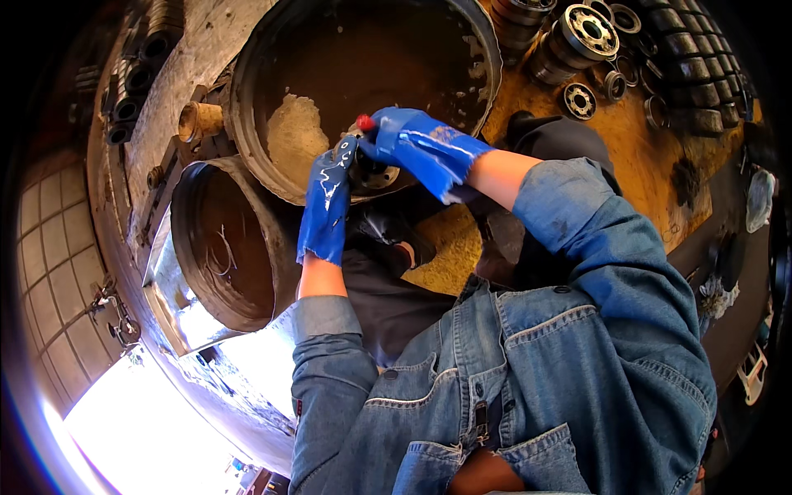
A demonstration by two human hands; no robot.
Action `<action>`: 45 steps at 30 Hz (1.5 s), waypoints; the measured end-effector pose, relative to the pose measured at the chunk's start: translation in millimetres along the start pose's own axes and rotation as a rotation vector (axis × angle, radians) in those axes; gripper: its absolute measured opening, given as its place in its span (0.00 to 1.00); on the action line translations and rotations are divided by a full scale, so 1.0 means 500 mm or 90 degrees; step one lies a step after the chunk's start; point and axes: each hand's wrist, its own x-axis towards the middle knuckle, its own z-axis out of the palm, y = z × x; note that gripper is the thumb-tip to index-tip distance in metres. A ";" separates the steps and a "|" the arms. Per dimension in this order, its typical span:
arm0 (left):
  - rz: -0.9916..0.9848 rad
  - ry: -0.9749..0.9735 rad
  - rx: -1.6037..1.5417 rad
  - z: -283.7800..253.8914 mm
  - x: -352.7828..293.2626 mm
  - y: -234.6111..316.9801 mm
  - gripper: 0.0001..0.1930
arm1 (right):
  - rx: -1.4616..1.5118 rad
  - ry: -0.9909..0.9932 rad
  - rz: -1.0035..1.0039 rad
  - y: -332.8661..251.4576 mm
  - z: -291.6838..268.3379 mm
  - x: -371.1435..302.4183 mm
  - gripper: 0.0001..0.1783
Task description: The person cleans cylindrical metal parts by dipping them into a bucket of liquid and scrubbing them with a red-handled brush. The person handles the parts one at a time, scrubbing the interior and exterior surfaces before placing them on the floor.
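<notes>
My left hand (324, 202), in a blue rubber glove, is closed on the side of a dark round metal part with holes in its face (379, 176). My right hand (422, 148), gloved in the same blue, bends over the top of that part with its fingers closed. A small red end of some tool (365, 122) sticks out at the right fingertips; the rest of it is hidden. Both hands are over the near rim of a large round metal basin (239, 107) that holds brown liquid with a patch of pale foam.
A smaller round tub (276, 247) with brown liquid stands at the left. A rusty cup-shaped piece (198, 121) sits beside the basin. Ringed metal parts (590, 33) and loose rings (579, 101) lie at the right, near stacked dark cylinders (693, 66). Yellow granular material (450, 252) lies below.
</notes>
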 end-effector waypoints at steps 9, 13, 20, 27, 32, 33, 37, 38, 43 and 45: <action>0.013 0.004 0.008 -0.008 -0.025 0.002 0.23 | 0.278 -0.115 -0.124 0.146 -0.075 -0.020 0.17; 0.016 -0.014 0.019 0.008 -0.017 0.011 0.25 | -0.079 0.088 0.129 0.154 -0.054 0.017 0.22; 0.008 0.013 0.087 0.003 -0.017 0.019 0.27 | 0.008 0.029 -0.392 0.094 -0.052 -0.073 0.15; 0.015 -0.035 0.009 0.012 0.002 0.011 0.25 | -0.004 -0.009 -0.075 0.087 -0.024 -0.013 0.27; 0.107 -0.034 0.029 0.018 -0.010 -0.008 0.32 | -0.071 0.119 0.078 0.121 -0.077 0.002 0.24; 0.097 -0.025 0.108 0.021 -0.005 -0.007 0.34 | -0.049 0.163 0.108 0.142 -0.076 0.007 0.25; 0.110 0.003 0.349 0.060 -0.018 0.052 0.38 | -0.047 0.151 0.142 0.200 -0.082 0.034 0.28; 0.150 -0.008 0.406 0.054 -0.025 0.048 0.38 | 0.013 0.129 0.157 0.176 -0.094 0.023 0.30; 0.271 -0.028 0.431 0.046 -0.026 0.012 0.36 | 0.195 0.040 0.090 0.079 -0.164 -0.029 0.30; 0.287 -0.027 0.529 0.037 0.007 -0.016 0.35 | 0.195 0.035 -0.033 0.043 -0.149 -0.055 0.30</action>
